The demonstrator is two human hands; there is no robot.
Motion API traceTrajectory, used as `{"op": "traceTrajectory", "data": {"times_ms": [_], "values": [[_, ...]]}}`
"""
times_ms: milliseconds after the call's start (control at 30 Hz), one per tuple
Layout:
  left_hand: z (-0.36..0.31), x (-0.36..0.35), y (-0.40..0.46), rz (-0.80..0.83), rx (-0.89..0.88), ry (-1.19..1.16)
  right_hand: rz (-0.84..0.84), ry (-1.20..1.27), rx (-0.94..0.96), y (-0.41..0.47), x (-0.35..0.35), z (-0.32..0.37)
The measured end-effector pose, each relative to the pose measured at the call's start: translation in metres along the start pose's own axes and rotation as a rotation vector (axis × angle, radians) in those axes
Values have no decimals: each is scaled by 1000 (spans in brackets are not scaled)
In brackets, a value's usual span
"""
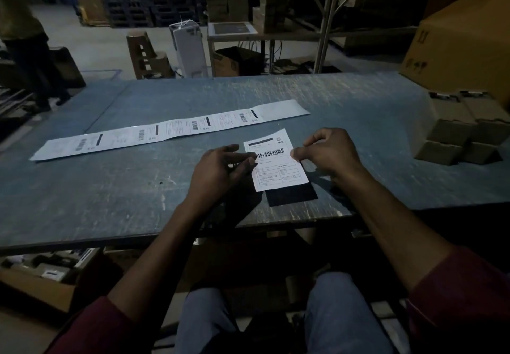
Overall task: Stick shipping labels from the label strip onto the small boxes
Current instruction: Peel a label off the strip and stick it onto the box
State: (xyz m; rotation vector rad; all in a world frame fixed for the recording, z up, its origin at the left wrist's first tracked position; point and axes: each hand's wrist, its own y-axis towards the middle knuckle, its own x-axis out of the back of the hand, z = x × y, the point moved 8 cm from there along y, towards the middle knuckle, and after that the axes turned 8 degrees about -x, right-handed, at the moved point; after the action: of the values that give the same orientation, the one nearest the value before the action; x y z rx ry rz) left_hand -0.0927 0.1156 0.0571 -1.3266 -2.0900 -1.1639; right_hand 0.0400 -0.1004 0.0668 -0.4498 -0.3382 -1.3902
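1. on the blue-grey table [110,193] right in front of me, i see a white label [278,166] with a barcode on it.
2. my left hand [220,168] is at the left edge of the label. its fingers are curled and the tips touch the paper by the barcode. i cannot tell if they pinch the label or only press on it.
3. my right hand [328,152] is at the right edge of the label. the thumb and first finger are closed together on that edge, and the other fingers are folded in.
4. a small dark box [295,195] lies under the label. only its near end sticks out below the paper. the label looks a bit lifted at the top, so i cannot tell how much of it is stuck down.
5. the long label strip [165,130] lies flat on the table, further away from me and off to the left. it has more labels with barcodes on it, and its far right end is blank.
6. a bunch of small brown boxes [458,144] sits at the right side of the table, well apart from my hands.
7. a big brown carton [463,41] stands behind them at the far right corner.
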Motion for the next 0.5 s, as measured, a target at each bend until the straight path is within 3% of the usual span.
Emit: {"op": "traceTrajectory", "data": {"times_ms": [133, 267, 500], "values": [[-1, -1, 0, 6, -24, -39, -7, -25, 26, -3, -2, 1], [3, -1, 0, 5, -10, -90, 119, 86, -58, 3, -7, -7], [3, -1, 0, -12, -19, -90, 135, -68, -30, 7, -8, 1]]}}
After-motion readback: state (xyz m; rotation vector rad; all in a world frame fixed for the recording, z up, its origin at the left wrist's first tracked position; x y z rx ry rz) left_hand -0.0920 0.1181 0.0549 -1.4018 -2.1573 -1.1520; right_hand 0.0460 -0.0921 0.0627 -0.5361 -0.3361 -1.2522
